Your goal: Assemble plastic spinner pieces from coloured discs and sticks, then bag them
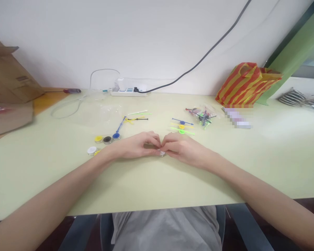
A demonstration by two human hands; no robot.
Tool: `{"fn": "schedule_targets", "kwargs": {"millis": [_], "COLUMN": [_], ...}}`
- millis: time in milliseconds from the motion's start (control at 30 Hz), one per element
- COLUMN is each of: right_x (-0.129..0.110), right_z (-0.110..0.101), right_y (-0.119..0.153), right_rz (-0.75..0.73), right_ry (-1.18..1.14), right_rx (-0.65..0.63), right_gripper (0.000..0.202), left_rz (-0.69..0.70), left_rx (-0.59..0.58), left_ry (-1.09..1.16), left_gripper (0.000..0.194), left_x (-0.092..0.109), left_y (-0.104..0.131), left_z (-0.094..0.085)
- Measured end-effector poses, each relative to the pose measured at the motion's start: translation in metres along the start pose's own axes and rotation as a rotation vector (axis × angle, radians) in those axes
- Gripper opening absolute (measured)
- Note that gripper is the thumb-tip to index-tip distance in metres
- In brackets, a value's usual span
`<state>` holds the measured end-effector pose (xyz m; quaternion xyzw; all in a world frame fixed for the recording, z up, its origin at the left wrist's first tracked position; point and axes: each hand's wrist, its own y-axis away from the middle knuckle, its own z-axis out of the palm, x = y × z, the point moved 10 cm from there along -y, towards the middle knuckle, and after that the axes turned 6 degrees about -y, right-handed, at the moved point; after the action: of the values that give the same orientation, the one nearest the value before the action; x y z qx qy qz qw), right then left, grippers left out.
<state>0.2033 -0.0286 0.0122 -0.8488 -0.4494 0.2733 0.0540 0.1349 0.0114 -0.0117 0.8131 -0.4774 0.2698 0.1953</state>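
My left hand and my right hand meet over the table, fingertips pinched together on a small white disc with a shiny rim. The fingers cover most of it. To the left lie similar round pieces: yellow, black, blue and white. Behind my left hand are loose thin sticks, among them a blue stick and a black stick. Beyond my right hand, blue, yellow and green round pieces each have a stick across them.
Farther right lies a clear bag of colourful parts, near a striped red-and-yellow bag. A power strip with a dark cable stands by the wall. At left are a cardboard box and a screwdriver.
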Motion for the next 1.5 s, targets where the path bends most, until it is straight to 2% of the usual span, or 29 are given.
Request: {"fn": "schedule_targets", "kwargs": {"millis": [200, 433, 633, 900, 1100, 1200, 1333, 1433, 1500], "right_x": [0.004, 0.01, 0.016, 0.013, 0.013, 0.009, 0.015, 0.018, 0.017], "right_z": [-0.001, -0.002, 0.0, 0.004, -0.001, -0.006, -0.003, 0.005, 0.009], "right_y": [0.002, 0.0, 0.003, 0.004, 0.003, 0.001, -0.002, -0.002, -0.003], "right_rz": [0.013, 0.091, 0.17, 0.18, 0.126, 0.094, 0.188, 0.224, 0.196], "right_ry": [-0.065, -0.117, -0.125, -0.009, -0.042, -0.11, -0.081, -0.014, 0.011], "right_rx": [0.021, -0.011, -0.065, -0.144, -0.118, -0.064, -0.005, -0.014, -0.022], "right_gripper": [0.018, 0.013, 0.011, 0.015, 0.016, 0.016, 0.015, 0.013, 0.012], "left_rz": [0.005, -0.093, -0.034, 0.013, 0.019, -0.011, -0.017, -0.064, -0.076], "left_rx": [0.002, 0.063, 0.093, 0.114, 0.117, 0.105, 0.072, 0.124, 0.191], "left_ry": [0.063, 0.108, 0.086, -0.033, -0.084, -0.075, -0.049, -0.077, -0.14], "left_gripper": [0.028, 0.032, 0.033, 0.029, 0.029, 0.03, 0.025, 0.023, 0.024], "left_x": [-0.001, -0.011, -0.007, -0.002, -0.003, -0.005, -0.005, -0.011, -0.015], "left_y": [0.0, 0.0, -0.001, -0.001, -0.002, -0.002, 0.001, 0.004, 0.006], "left_z": [-0.002, -0.006, -0.005, -0.004, -0.005, -0.006, -0.01, -0.018, -0.024]}}
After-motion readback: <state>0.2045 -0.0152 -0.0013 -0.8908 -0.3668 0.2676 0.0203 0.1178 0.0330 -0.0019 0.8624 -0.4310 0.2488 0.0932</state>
